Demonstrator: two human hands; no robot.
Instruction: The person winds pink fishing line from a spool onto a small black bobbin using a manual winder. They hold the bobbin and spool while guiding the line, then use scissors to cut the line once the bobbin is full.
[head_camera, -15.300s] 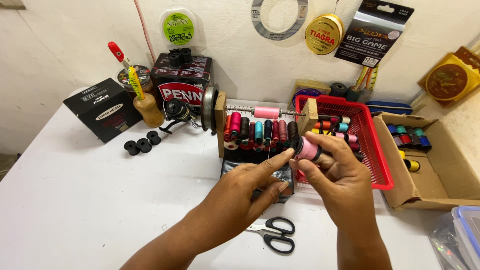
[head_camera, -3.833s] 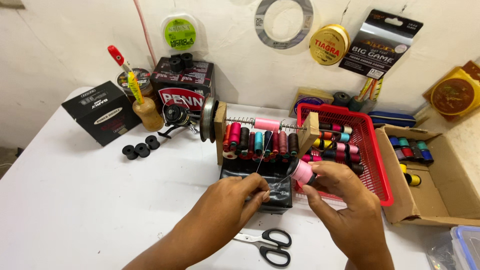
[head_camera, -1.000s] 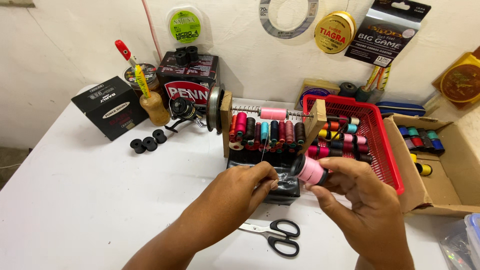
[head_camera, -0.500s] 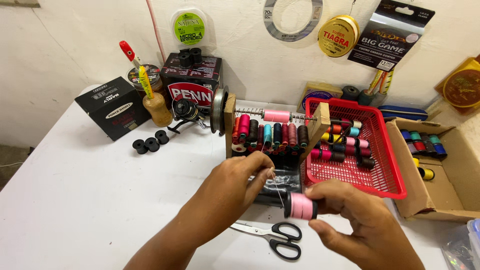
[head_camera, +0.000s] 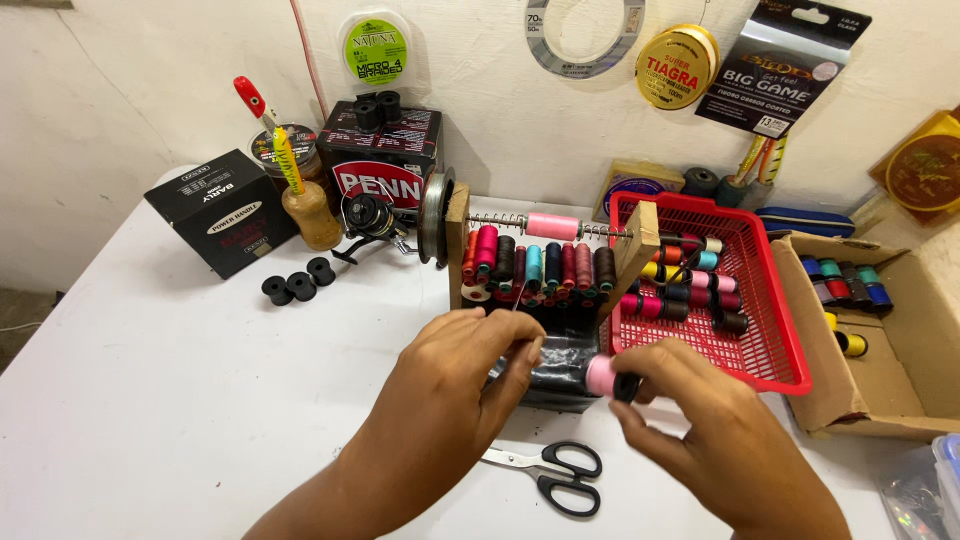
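Gripping a pink thread spool (head_camera: 603, 374) at the desk's (head_camera: 180, 400) centre, the right hand (head_camera: 715, 430) is closing its fingers around it; at nine o'clock of it the left hand (head_camera: 460, 370) is pinching thread, scissors (head_camera: 550, 472) lying at six o'clock.

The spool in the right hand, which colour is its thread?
Pink thread on a black spool, held by the right hand; the head view shows it.
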